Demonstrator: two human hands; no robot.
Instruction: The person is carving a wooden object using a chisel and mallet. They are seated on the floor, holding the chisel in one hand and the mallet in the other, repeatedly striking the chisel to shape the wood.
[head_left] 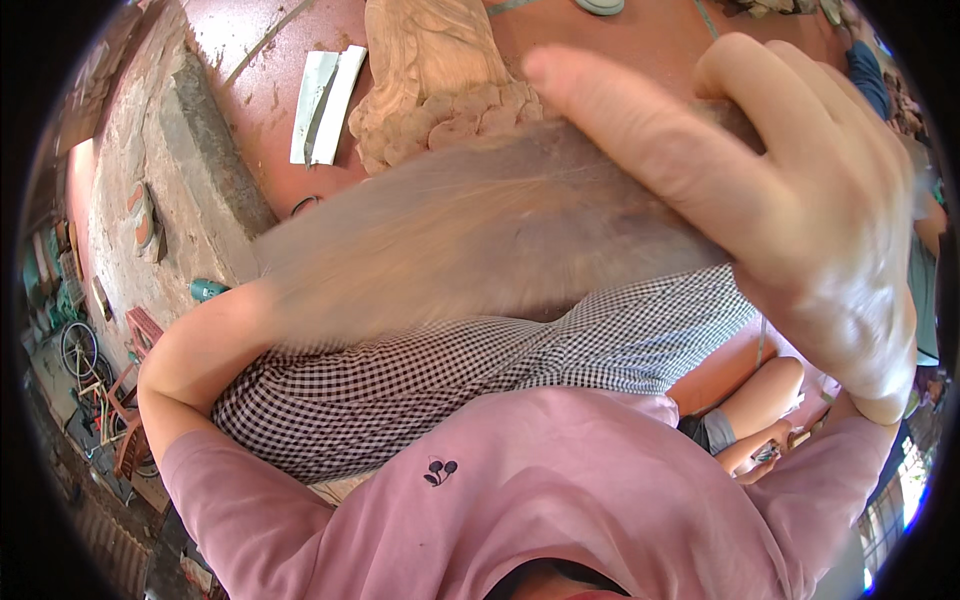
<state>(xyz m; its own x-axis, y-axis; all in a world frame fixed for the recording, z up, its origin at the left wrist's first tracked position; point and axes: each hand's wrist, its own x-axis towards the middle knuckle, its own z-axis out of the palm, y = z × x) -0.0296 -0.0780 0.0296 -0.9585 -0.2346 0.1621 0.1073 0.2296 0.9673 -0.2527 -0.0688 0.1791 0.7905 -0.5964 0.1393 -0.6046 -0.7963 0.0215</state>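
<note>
A long brown, wood-like piece (480, 235), smeared by motion, spans the view in front of my lap; its exact kind cannot be made out. My right hand (810, 190) is closed on its right end, thumb along the upper side and fingers bent over. My left forearm (215, 325) runs behind the piece's left end, which hides my left hand. Just beyond the piece is a carved wooden figure (435, 60) with draped folds and a lumpy, rounded base (440, 125).
A big rough slab (180, 150) lies at the left, with a sandal-shaped thing (145, 215) and a green tool end (208, 290) on it. White strips (328, 105) rest on the red tiled floor (270, 60). A seated person's leg (765, 400) shows at right, a bicycle (80, 350) far left.
</note>
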